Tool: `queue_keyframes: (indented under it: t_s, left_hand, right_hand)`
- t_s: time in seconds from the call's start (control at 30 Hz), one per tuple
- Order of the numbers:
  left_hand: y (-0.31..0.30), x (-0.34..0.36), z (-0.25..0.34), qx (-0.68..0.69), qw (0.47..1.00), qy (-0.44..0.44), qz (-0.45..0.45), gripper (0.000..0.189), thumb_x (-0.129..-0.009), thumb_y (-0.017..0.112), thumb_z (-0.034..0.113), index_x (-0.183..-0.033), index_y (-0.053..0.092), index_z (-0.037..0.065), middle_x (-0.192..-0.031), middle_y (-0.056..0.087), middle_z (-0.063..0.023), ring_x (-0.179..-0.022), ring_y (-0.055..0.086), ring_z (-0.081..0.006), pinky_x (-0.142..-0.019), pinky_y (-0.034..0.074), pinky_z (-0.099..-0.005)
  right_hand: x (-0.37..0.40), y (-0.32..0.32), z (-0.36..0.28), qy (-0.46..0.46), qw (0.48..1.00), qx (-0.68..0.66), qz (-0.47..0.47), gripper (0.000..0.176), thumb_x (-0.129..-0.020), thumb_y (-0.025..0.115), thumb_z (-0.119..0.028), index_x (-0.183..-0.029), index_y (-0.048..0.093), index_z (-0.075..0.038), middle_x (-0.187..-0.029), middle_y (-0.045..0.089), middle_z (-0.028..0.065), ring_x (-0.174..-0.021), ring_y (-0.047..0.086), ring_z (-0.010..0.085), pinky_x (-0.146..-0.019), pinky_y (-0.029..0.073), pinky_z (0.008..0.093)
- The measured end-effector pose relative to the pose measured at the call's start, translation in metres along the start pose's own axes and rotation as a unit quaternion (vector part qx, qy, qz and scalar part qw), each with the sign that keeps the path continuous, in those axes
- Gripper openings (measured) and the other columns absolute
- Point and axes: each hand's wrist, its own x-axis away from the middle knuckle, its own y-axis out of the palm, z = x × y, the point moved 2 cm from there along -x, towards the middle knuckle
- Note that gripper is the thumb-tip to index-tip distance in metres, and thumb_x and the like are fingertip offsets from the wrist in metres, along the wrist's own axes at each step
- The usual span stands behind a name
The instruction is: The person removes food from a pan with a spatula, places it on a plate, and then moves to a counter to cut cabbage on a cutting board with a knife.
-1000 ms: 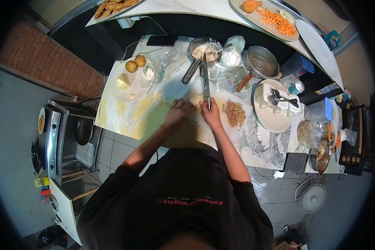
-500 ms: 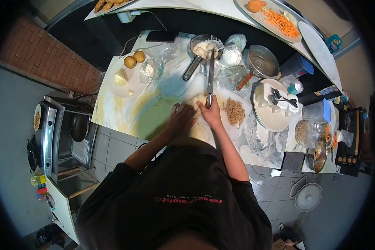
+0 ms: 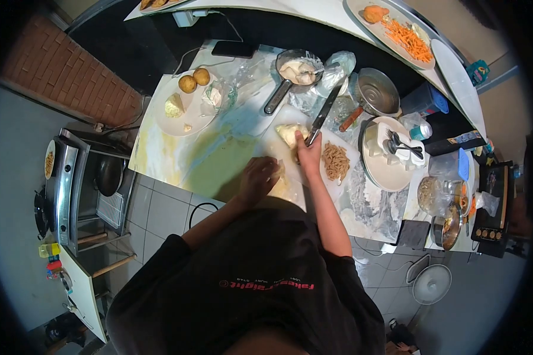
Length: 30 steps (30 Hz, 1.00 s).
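My right hand (image 3: 309, 155) grips a kitchen knife (image 3: 326, 111) by its dark handle, with the blade pointing away from me and to the right. Beside that hand, a pale wedge of cabbage (image 3: 291, 135) rests on the white cutting board (image 3: 285, 113). Lower and to the left, my left hand (image 3: 259, 179) has its fingers curled around a pale cabbage piece (image 3: 279, 170), partly hidden by them. A heap of light brown strips (image 3: 336, 161) lies on the board to the right of my right hand.
On the left, a plate (image 3: 177, 125) bears two potatoes, a cabbage chunk and a plastic bag. Behind the board are a small pan of pale batter (image 3: 302, 70) and a metal pot (image 3: 375, 90). An egg tray (image 3: 391, 142) with black spoons sits on a plate at right.
My right hand has moved slightly right and tilted the knife rightward, away from the batter pan. My left hand has drawn apart from it, down and left, exposing the cabbage wedge.
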Motion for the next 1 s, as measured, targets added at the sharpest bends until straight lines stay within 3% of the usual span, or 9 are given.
queue_keyframes:
  t_s: [0.1, 0.13, 0.2, 0.23, 0.43, 0.5, 0.63, 0.83, 1.0]
  left_hand:
    - [0.0, -0.004, -0.011, 0.096, 0.989, -0.112, -0.014, 0.028, -0.082, 0.078, 0.015, -0.104, 0.063, 0.005, -0.088, 0.066, -0.0074, -0.075, 0.063, -0.0221, -0.068, 0.05, -0.0336]
    - [-0.002, -0.009, -0.015, 0.097, 0.989, -0.114, -0.014, 0.028, -0.082, 0.078, 0.015, -0.104, 0.063, 0.005, -0.088, 0.066, -0.0074, -0.075, 0.063, -0.0221, -0.068, 0.05, -0.0336]
    - [-0.004, -0.013, -0.035, 0.302, 0.857, -0.409, -0.08, 0.026, -0.09, 0.072, 0.015, -0.11, 0.062, 0.002, -0.093, 0.065, -0.0074, -0.076, 0.062, -0.0149, -0.061, 0.05, -0.03]
    - [-0.003, -0.009, -0.046, 0.305, 0.839, -0.438, -0.104, 0.028, -0.093, 0.069, 0.016, -0.114, 0.059, 0.0, -0.092, 0.064, -0.005, -0.078, 0.06, -0.01, -0.064, 0.049, -0.0264]
    - [-0.006, 0.001, -0.053, 0.404, 0.801, -0.439, -0.047, 0.069, -0.086, 0.074, 0.003, -0.136, 0.026, 0.006, -0.106, 0.061, -0.0124, -0.091, 0.064, -0.0176, -0.072, 0.054, -0.0296]
    - [-0.01, -0.006, -0.045, 0.407, 0.813, -0.415, -0.037, 0.074, -0.086, 0.074, 0.001, -0.137, 0.021, 0.009, -0.109, 0.059, -0.0129, -0.095, 0.064, -0.0189, -0.074, 0.055, -0.0306]
    - [-0.024, -0.023, -0.031, 0.384, 0.835, -0.391, -0.054, 0.072, -0.085, 0.074, 0.0, -0.136, 0.024, 0.01, -0.112, 0.058, -0.0114, -0.096, 0.063, -0.018, -0.077, 0.054, -0.0304]
    - [-0.021, -0.043, -0.005, 0.451, 0.817, -0.343, -0.106, 0.059, -0.085, 0.075, 0.0, -0.131, 0.038, 0.008, -0.113, 0.057, -0.0083, -0.099, 0.06, -0.0136, -0.084, 0.051, -0.0279]
    - [0.001, -0.047, 0.011, 0.423, 0.856, -0.249, -0.163, 0.059, -0.087, 0.075, 0.004, -0.133, 0.038, 0.008, -0.119, 0.058, -0.0087, -0.111, 0.059, -0.0168, -0.091, 0.05, -0.0308]
  right_hand:
    - [-0.002, -0.003, -0.025, 0.126, 0.988, -0.045, -0.077, 0.048, -0.089, 0.075, -0.031, -0.112, 0.043, -0.003, -0.06, 0.054, 0.0027, -0.036, 0.047, 0.0125, -0.035, 0.037, 0.0305]
    - [-0.002, -0.004, -0.022, 0.127, 0.988, -0.043, -0.077, 0.048, -0.089, 0.075, -0.031, -0.112, 0.043, -0.003, -0.06, 0.054, 0.0027, -0.036, 0.047, 0.0125, -0.035, 0.037, 0.0305]
    - [-0.004, -0.005, -0.02, 0.132, 0.987, -0.04, -0.084, 0.048, -0.089, 0.076, -0.03, -0.111, 0.043, -0.003, -0.06, 0.053, 0.0028, -0.038, 0.049, 0.0131, -0.036, 0.038, 0.0308]
    - [-0.004, -0.005, -0.021, 0.131, 0.987, -0.041, -0.082, 0.048, -0.089, 0.076, -0.03, -0.111, 0.043, -0.003, -0.06, 0.053, 0.0028, -0.038, 0.049, 0.0131, -0.036, 0.038, 0.0308]
    - [0.008, -0.01, -0.019, 0.153, 0.983, 0.019, -0.1, 0.043, -0.089, 0.076, -0.029, -0.11, 0.048, -0.003, -0.071, 0.052, 0.0022, -0.047, 0.049, 0.0117, -0.043, 0.042, 0.0291]
    - [0.01, -0.011, -0.013, -0.087, 0.971, 0.222, 0.011, 0.048, -0.086, 0.077, -0.032, -0.106, 0.049, 0.002, -0.075, 0.055, 0.0134, -0.071, 0.062, 0.026, -0.067, 0.05, 0.0396]
    - [0.033, -0.035, -0.029, -0.072, 0.966, 0.241, 0.062, 0.045, -0.087, 0.076, -0.033, -0.102, 0.054, 0.004, -0.082, 0.053, 0.0166, -0.087, 0.059, 0.0314, -0.081, 0.047, 0.0411]
    - [0.073, -0.06, -0.073, 0.136, 0.984, -0.048, -0.103, 0.029, -0.094, 0.071, -0.03, -0.1, 0.064, -0.002, -0.064, 0.054, -0.0041, -0.053, 0.047, 0.0063, -0.05, 0.038, 0.0251]
    - [0.086, -0.059, -0.09, 0.209, 0.942, -0.193, -0.178, 0.019, -0.1, 0.062, -0.022, -0.099, 0.057, -0.004, -0.052, 0.044, -0.0038, -0.035, 0.033, 0.0044, -0.034, 0.024, 0.0223]
